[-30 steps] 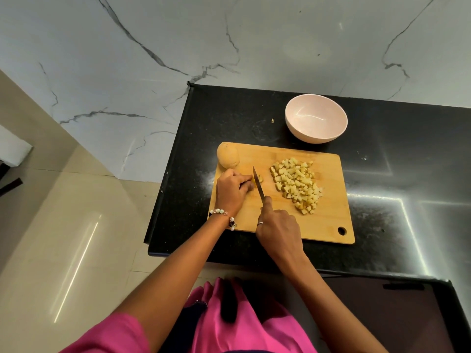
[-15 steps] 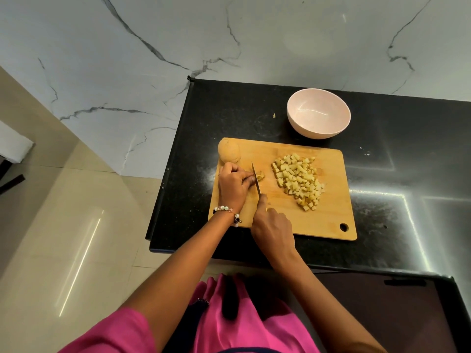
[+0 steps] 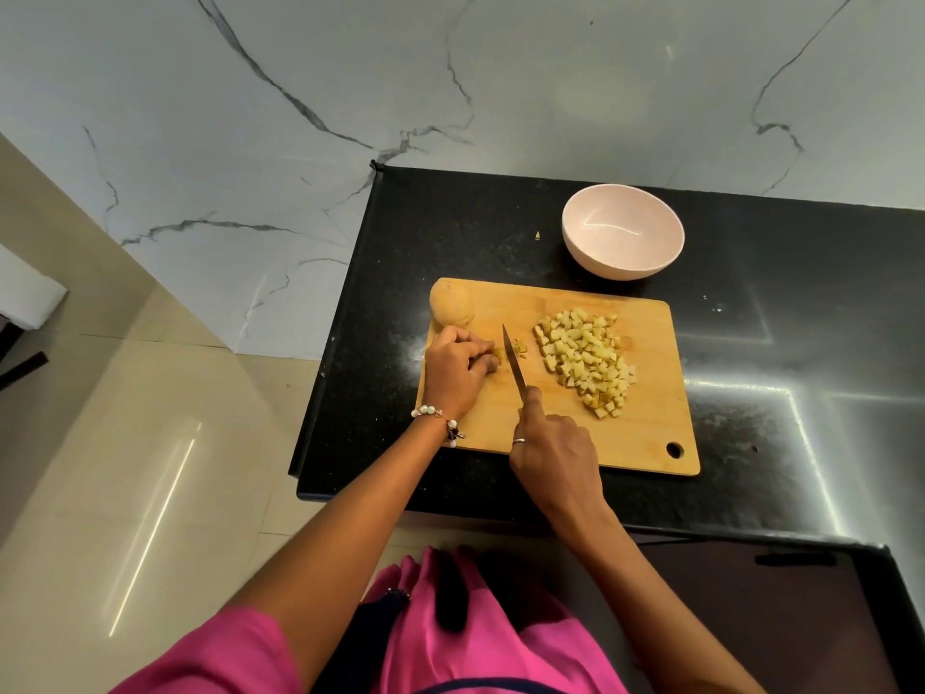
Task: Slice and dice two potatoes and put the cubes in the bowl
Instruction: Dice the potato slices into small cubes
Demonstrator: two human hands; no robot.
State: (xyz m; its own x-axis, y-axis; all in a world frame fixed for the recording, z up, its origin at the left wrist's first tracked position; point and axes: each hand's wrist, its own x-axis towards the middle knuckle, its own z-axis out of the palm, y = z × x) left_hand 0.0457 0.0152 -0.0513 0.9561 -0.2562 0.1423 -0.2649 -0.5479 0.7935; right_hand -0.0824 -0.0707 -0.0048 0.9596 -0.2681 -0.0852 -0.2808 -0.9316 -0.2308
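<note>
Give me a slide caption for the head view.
Right hand slices with knife; left hand holds potato piece.

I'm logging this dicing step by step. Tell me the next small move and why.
Probably another downward cut. The right hand holds the knife just beside the small potato piece that the left hand pins to the cutting board. A whole potato waits, and the bowl is empty.

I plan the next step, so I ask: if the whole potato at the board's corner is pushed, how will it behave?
The potato looks rounded and oval, so a push would probably make it roll or wobble rather than slide. It sits at the far left corner of the cutting board, so it might roll off onto the counter. Uncut, it likely feels firm and fairly heavy.
</note>
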